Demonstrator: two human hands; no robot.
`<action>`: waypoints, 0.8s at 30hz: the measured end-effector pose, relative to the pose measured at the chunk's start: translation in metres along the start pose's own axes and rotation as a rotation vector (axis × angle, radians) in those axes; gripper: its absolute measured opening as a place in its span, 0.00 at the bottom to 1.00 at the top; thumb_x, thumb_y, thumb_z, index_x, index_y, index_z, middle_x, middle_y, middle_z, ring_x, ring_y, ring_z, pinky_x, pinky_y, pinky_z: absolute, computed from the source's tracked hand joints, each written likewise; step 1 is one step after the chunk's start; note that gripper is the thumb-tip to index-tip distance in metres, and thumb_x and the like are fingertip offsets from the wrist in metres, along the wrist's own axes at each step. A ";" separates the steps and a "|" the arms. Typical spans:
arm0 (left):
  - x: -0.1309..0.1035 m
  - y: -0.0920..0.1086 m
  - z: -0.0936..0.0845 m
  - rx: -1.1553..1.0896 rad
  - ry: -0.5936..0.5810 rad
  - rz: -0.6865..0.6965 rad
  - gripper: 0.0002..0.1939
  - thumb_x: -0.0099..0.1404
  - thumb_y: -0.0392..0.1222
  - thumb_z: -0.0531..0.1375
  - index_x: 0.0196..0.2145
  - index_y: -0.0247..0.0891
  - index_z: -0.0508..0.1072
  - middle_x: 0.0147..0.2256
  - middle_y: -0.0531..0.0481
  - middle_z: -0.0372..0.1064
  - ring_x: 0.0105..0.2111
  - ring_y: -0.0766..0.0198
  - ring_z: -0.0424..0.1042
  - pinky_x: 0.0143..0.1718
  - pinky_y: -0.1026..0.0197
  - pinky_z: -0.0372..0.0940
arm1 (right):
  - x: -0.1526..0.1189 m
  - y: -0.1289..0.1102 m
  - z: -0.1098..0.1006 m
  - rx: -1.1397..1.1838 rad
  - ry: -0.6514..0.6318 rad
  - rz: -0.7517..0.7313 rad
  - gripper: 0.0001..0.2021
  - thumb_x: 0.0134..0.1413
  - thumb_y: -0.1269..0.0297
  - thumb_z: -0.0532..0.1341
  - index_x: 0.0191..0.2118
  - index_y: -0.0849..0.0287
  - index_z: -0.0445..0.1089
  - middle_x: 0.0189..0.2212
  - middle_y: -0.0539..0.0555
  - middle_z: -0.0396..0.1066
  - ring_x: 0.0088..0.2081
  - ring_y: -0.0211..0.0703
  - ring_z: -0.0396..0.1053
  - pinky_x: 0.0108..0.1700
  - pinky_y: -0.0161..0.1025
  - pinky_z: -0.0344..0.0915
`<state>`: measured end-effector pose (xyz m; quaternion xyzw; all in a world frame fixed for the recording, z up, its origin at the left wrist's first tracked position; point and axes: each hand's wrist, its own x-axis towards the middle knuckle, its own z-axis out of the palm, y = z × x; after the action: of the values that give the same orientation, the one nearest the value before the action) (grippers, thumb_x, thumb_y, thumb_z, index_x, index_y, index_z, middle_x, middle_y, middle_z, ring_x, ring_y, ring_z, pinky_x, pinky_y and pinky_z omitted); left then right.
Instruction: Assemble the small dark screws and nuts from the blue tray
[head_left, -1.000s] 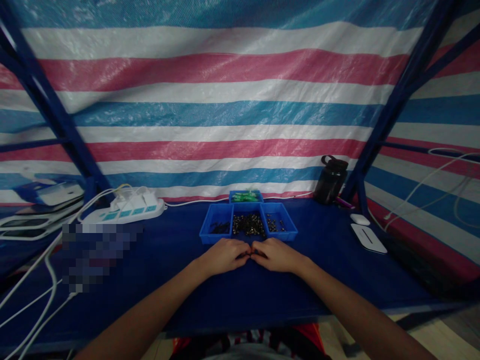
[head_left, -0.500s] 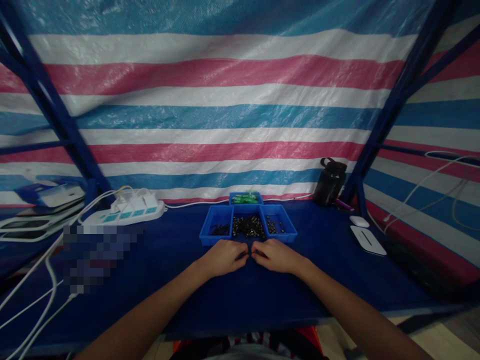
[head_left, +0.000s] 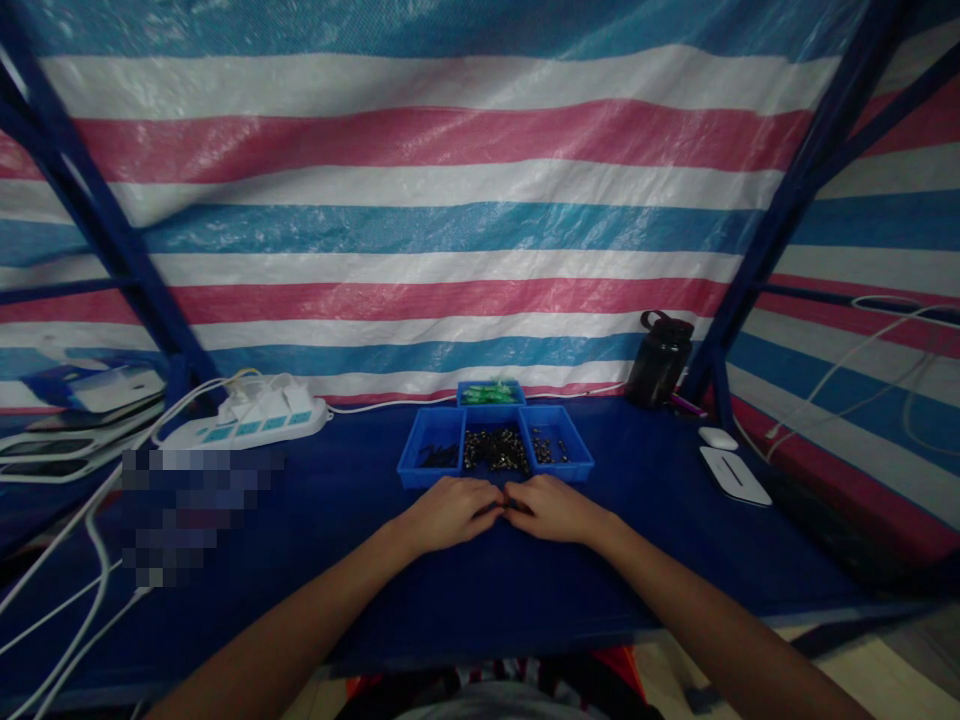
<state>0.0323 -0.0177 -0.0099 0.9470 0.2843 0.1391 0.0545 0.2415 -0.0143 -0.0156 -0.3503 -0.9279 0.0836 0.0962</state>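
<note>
The left hand (head_left: pixel 455 510) and right hand (head_left: pixel 553 508) meet fingertip to fingertip over the counter (head_left: pixel 480 590), just in front of the blue trays. Both are curled, thumbs tucked in close to the fingers; whether anything small is pinched between them is hidden, so I cannot tell.

Beyond the hands, three blue trays stand side by side. The left tray (head_left: pixel 432 440) holds a few thin black pieces (head_left: pixel 441 456); the middle tray (head_left: pixel 496 466) is heaped with small black and shiny pieces (head_left: pixel 496 447) — the fullest of the three — and the right tray (head_left: pixel 556 443) has a loose scatter of small metallic pieces (head_left: pixel 544 446). Behind the middle one sits a smaller blue tray (head_left: pixel 491 403) with green pieces (head_left: pixel 490 391) in it.

On the left of the counter lies a white power strip (head_left: pixel 251 428) with plugs and cables. A dark bottle (head_left: pixel 660 362) with a loop on its lid stands at the far right, near a small white case (head_left: pixel 718 439) and a flat white box (head_left: pixel 735 476). A striped sheet (head_left: pixel 465 230) hangs behind everything.
</note>
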 end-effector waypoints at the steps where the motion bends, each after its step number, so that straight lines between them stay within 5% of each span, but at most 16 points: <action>1: 0.000 0.000 0.000 0.006 0.001 -0.002 0.07 0.68 0.40 0.51 0.40 0.39 0.68 0.35 0.52 0.70 0.35 0.64 0.70 0.36 0.66 0.59 | 0.000 0.000 0.000 0.003 0.000 0.000 0.08 0.59 0.62 0.54 0.36 0.60 0.67 0.28 0.54 0.73 0.30 0.41 0.69 0.30 0.33 0.53; 24: 0.001 -0.002 0.001 0.050 -0.060 -0.053 0.06 0.66 0.39 0.52 0.35 0.39 0.68 0.31 0.52 0.70 0.31 0.64 0.70 0.29 0.66 0.57 | -0.004 -0.009 -0.010 0.117 0.026 0.005 0.06 0.57 0.62 0.56 0.36 0.59 0.65 0.23 0.47 0.68 0.24 0.35 0.64 0.27 0.32 0.49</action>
<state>0.0322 -0.0161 -0.0107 0.9439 0.3110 0.1019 0.0430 0.2410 -0.0231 -0.0042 -0.3475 -0.9192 0.1336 0.1285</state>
